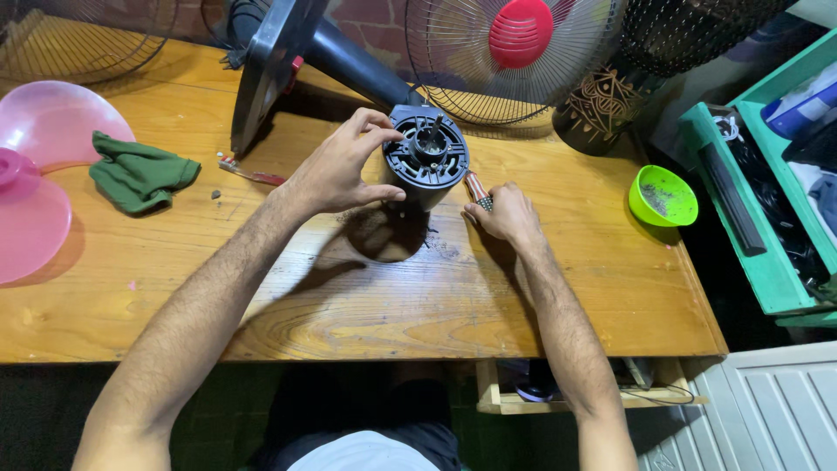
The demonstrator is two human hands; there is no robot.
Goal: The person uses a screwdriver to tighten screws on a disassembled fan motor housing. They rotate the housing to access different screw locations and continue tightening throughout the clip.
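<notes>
A dark grey fan motor (425, 159) stands upright on the wooden table (366, 296), its shaft pointing up. My left hand (336, 170) grips the motor's left side, thumb low and fingers on the top rim. My right hand (504, 214) rests on the table just right of the motor, closed around a screwdriver (476, 188) with a red-striped handle whose tip runs toward the motor's base.
Pink fan blades (39, 166) and a green cloth (139, 174) lie at the left. A fan base and pole (279, 61) lean at the back, with a wire guard with a red hub (514, 52). A second small screwdriver (248, 173), a green bowl (663, 196), a dark patterned vase (602, 109), a teal crate (767, 192).
</notes>
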